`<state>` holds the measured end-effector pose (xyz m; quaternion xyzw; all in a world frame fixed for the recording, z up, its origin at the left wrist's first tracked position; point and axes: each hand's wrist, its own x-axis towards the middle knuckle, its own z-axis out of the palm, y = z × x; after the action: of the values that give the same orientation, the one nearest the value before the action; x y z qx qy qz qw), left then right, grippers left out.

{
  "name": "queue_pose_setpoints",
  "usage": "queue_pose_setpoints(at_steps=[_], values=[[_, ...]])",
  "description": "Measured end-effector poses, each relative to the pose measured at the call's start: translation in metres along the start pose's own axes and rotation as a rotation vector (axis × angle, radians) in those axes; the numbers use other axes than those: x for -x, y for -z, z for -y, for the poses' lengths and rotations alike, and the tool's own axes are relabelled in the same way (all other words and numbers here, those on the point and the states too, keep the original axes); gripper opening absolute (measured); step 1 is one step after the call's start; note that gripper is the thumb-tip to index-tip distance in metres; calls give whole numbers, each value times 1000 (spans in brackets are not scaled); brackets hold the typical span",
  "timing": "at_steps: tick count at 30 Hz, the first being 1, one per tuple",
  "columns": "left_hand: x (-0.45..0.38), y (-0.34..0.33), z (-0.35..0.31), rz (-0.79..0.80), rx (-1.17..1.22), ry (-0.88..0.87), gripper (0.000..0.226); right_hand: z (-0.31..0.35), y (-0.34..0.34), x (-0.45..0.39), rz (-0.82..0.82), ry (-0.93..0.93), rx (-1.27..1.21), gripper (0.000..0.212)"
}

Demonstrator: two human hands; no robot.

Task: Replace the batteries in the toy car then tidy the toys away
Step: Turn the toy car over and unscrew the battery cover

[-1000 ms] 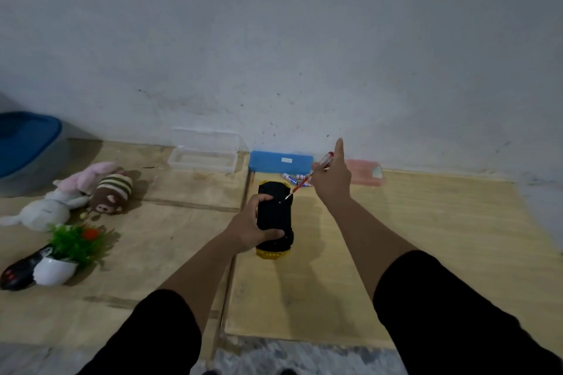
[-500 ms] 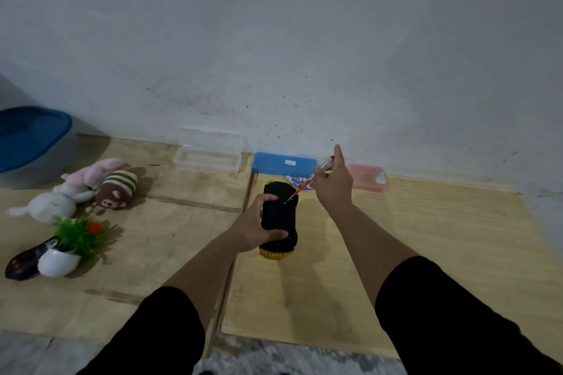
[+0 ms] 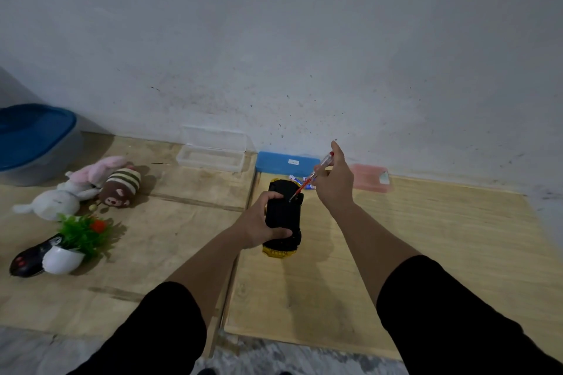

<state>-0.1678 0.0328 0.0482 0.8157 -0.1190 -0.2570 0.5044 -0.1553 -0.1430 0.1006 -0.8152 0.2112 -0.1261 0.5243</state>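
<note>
Plush toys [image 3: 91,184] left — toy car [image 3: 283,213] right.

bare grey wall [image 3: 304,39] above pale plywood floor boards [image 3: 426,253], dimly lit.

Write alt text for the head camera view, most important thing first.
A person's left hand steadies an upturned black and yellow toy car on a wooden board, while the right hand angles a red-handled screwdriver onto its underside. Plush toys and a small potted plant lie to the left.

Toy car [image 3: 283,215] upside down, black underside up, yellow body, on wooden board [image 3: 426,237]
</note>
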Motion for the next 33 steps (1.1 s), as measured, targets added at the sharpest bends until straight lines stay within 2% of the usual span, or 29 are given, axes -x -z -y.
queue_pose_setpoints(at_steps=[26,33], values=[[6,10,-3,23,38,17,78,9,-1,3,6,56,33,62],[9,9,-4,31,20,32,79,11,0,10,39,141,58,51]])
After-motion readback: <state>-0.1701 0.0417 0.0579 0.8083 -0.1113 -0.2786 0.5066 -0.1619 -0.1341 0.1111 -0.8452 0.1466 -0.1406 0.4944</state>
